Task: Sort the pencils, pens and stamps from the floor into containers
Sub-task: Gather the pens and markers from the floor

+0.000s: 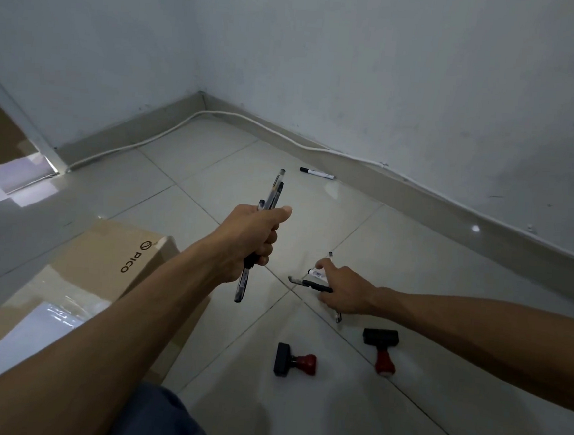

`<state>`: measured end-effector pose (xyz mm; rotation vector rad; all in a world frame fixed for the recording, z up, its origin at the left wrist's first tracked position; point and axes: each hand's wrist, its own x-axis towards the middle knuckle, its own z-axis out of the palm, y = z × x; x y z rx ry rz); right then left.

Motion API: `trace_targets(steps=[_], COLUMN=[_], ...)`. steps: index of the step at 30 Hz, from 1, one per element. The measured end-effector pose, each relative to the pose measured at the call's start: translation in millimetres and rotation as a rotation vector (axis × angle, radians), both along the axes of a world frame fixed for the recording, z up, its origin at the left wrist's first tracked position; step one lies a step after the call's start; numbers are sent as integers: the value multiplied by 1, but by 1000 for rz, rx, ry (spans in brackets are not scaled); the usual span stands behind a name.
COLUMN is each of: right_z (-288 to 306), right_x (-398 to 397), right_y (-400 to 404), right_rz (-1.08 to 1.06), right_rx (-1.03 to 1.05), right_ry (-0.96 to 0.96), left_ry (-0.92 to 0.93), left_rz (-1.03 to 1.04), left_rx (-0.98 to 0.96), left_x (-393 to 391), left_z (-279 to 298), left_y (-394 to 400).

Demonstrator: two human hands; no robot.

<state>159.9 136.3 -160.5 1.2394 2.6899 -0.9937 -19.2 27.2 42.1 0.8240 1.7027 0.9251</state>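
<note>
My left hand (255,235) is raised above the floor, shut on a bunch of pens (274,189) whose ends stick out above and below the fist. My right hand (345,289) is low on the tiles, its fingers spread over a small cluster of pens (308,283): one dark pen lies across under the fingers, and a clear one passes beneath the palm. A white marker with a black cap (317,173) lies alone near the far skirting. Two stamps with black bases and red handles lie on the floor, one (293,359) centre front and one (382,348) beside my right forearm.
A cardboard box marked PICO (117,255) stands at the left under my left forearm. A white cable (168,132) runs along the skirting in the corner. Grey walls close off the far side. Pale floor tiles spread to the right.
</note>
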Motion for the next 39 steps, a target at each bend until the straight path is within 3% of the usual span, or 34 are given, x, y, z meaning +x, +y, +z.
trace_targets(steps=[21, 39], right_z=[-22, -37], right_x=[-10, -11], right_y=[-10, -18], right_rz=[-1, 44], right_rx=[-176, -237], right_ry=[50, -96], left_ry=[46, 69], left_rz=[-28, -111], left_rx=[14, 39], left_x=[3, 6], left_z=[4, 3], left_y=[0, 1])
